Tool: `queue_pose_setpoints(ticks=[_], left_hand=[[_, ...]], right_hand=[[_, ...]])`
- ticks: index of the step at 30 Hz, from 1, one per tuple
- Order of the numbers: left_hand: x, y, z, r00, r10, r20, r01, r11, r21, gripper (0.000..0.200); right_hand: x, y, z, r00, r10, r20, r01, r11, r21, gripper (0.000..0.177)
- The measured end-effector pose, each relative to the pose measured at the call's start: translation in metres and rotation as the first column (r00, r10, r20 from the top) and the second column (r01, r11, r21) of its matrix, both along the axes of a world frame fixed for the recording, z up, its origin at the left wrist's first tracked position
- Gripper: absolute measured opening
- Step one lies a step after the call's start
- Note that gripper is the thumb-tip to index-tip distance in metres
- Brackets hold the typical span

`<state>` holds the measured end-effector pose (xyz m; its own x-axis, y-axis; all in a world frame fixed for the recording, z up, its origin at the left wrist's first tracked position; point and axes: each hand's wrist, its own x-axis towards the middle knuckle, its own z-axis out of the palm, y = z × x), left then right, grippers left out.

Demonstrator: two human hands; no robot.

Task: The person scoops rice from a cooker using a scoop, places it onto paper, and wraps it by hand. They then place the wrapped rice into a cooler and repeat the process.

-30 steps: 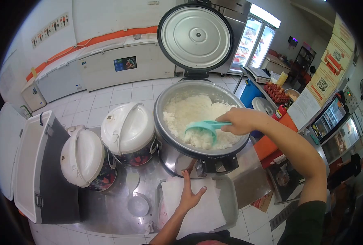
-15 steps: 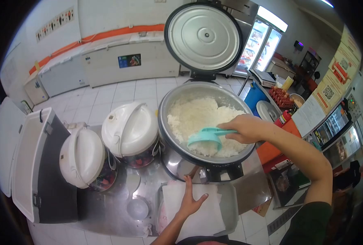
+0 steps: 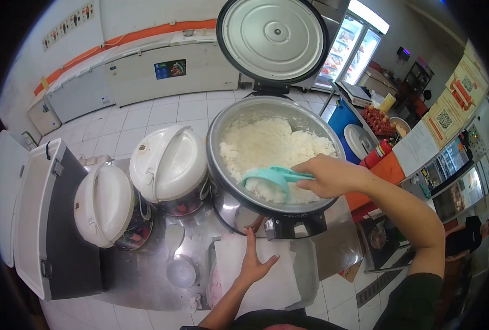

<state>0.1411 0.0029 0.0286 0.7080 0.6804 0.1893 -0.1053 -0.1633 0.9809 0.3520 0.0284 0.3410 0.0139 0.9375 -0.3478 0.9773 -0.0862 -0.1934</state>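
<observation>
A large round cooker [image 3: 215,144] stands with its lid [image 3: 273,39] raised and white rice [image 3: 261,140] inside. My right hand [image 3: 332,175] is closed round the handle of a teal scoop [image 3: 266,177], whose bowl rests in the rice near the front rim. Below the cooker, my left hand [image 3: 253,263] has its fingers spread over white paper sheets [image 3: 272,278] in a grey tray [image 3: 309,269]. Its fingertips reach the cooker's lower front; whether they touch it is unclear. A small metal bowl [image 3: 182,272] and a white paddle [image 3: 174,236] lie left of the tray.
Two white-lidded containers [image 3: 168,165] [image 3: 104,206] and an open cool box [image 3: 71,220] stand left on the metal table [image 3: 132,286]. An orange box [image 3: 385,168], fire extinguisher [image 3: 376,154] and egg trays [image 3: 377,121] are at right. A person [image 3: 467,236] stands far right.
The scoop and my right hand have shifted slightly left within the cooker. The whole view has moved a little, and more of the person at far right shows.
</observation>
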Motion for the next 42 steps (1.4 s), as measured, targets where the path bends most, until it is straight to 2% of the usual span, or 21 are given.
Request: queue_pose_setpoints(ticks=[2, 5, 7, 11, 14, 16, 17, 19, 23, 24, 25, 26, 27, 29, 32, 33, 35, 37, 39, 40, 42], left_hand=[[0.003, 0.0, -0.002, 1.0, 0.014, 0.007, -0.014, 1.0, 0.021, 0.112], [-0.001, 0.005, -0.008, 1.0, -0.004, 0.026, 0.002, 0.999, 0.047, 0.112], [-0.004, 0.006, -0.009, 0.999, -0.036, 0.015, 0.036, 0.999, 0.005, 0.111], [-0.003, 0.006, -0.011, 0.999, -0.032, 0.028, 0.031, 0.999, 0.043, 0.11], [-0.006, 0.005, -0.012, 0.999, -0.027, 0.028, 0.026, 0.998, 0.056, 0.109], [-0.005, 0.006, -0.01, 1.0, -0.005, -0.012, 0.005, 1.0, 0.029, 0.106], [-0.005, 0.007, -0.009, 1.0, -0.005, -0.01, 0.006, 1.0, 0.022, 0.106], [-0.012, 0.009, -0.008, 1.0, -0.007, -0.019, 0.007, 1.0, 0.002, 0.1], [-0.035, 0.016, 0.009, 0.991, 0.132, 0.028, -0.135, 0.984, 0.112, 0.048], [-0.041, 0.018, 0.017, 0.985, 0.16, 0.07, -0.17, 0.971, 0.17, 0.042], [-0.047, 0.018, 0.028, 0.984, 0.154, 0.093, -0.164, 0.981, 0.101, 0.039], [-0.052, 0.019, 0.028, 0.983, 0.167, 0.071, -0.173, 0.981, 0.092, 0.039], [-0.057, 0.018, 0.026, 0.982, 0.164, 0.095, -0.175, 0.977, 0.124, 0.038], [-0.062, 0.017, 0.032, 0.982, 0.16, 0.095, -0.171, 0.977, 0.124, 0.037], [-0.075, 0.01, 0.057, 0.971, 0.216, 0.1, -0.231, 0.955, 0.186, 0.038], [-0.084, 0.005, 0.071, 0.962, 0.232, 0.142, -0.263, 0.928, 0.264, 0.05], [-0.106, -0.016, 0.117, 0.902, 0.186, 0.388, -0.247, 0.962, 0.113, 0.066], [-0.13, -0.033, 0.159, 0.858, 0.102, 0.503, -0.28, 0.914, 0.293, 0.075], [-0.126, -0.051, 0.179, 0.709, 0.147, 0.69, -0.45, 0.847, 0.281, 0.074], [-0.126, -0.058, 0.189, 0.715, 0.143, 0.685, -0.446, 0.847, 0.289, 0.074], [-0.127, -0.07, 0.202, 0.728, 0.126, 0.674, -0.469, 0.808, 0.357, 0.077]], right_hand=[[0.013, 0.003, -0.006, 0.999, -0.026, -0.043, 0.024, 0.999, -0.035, 0.035], [0.033, 0.011, -0.002, 0.986, 0.107, -0.124, -0.109, 0.994, -0.012, 0.037], [0.033, 0.023, 0.011, 0.964, -0.192, -0.186, 0.111, 0.92, -0.376, 0.041], [0.039, 0.03, -0.008, 0.921, -0.252, -0.297, 0.12, 0.909, -0.399, 0.043], [0.044, 0.02, -0.006, 0.861, -0.364, -0.355, 0.196, 0.882, -0.428, 0.035], [0.054, 0.009, -0.002, 0.686, -0.498, -0.53, 0.265, 0.85, -0.455, 0.03], [0.056, 0.003, 0.0, 0.687, -0.502, -0.525, 0.266, 0.847, -0.46, 0.03], [0.052, -0.018, 0.007, 0.493, -0.563, -0.664, 0.329, 0.826, -0.457, 0.028], [0.031, -0.089, -0.006, 0.249, -0.456, -0.854, 0.379, 0.858, -0.347, 0.037], [0.017, -0.108, -0.014, 0.209, -0.418, -0.884, 0.428, 0.852, -0.302, 0.041], [0.001, -0.134, -0.03, 0.218, -0.331, -0.918, 0.558, 0.814, -0.161, 0.052], [-0.006, -0.155, -0.033, 0.186, -0.357, -0.915, 0.544, 0.813, -0.206, 0.064], [-0.006, -0.187, -0.071, 0.144, -0.258, -0.955, 0.622, 0.774, -0.116, 0.071], [-0.031, -0.222, -0.096, 0.098, -0.296, -0.95, 0.65, 0.742, -0.164, 0.073], [-0.074, -0.25, -0.131, -0.18, -0.357, -0.917, 0.57, 0.722, -0.393, 0.052], [-0.077, -0.248, -0.147, -0.265, -0.363, -0.893, 0.527, 0.722, -0.449, 0.045], [-0.079, -0.247, -0.185, -0.204, -0.447, -0.871, 0.512, 0.71, -0.484, 0.035], [-0.089, -0.252, -0.222, -0.016, -0.538, -0.843, 0.536, 0.707, -0.461, 0.022], [-0.102, -0.242, -0.242, 0.073, -0.609, -0.79, 0.623, 0.647, -0.441, 0.027], [-0.105, -0.24, -0.255, 0.065, -0.605, -0.793, 0.62, 0.647, -0.443, 0.027], [-0.107, -0.238, -0.287, 0.192, -0.644, -0.74, 0.72, 0.605, -0.34, 0.034]])
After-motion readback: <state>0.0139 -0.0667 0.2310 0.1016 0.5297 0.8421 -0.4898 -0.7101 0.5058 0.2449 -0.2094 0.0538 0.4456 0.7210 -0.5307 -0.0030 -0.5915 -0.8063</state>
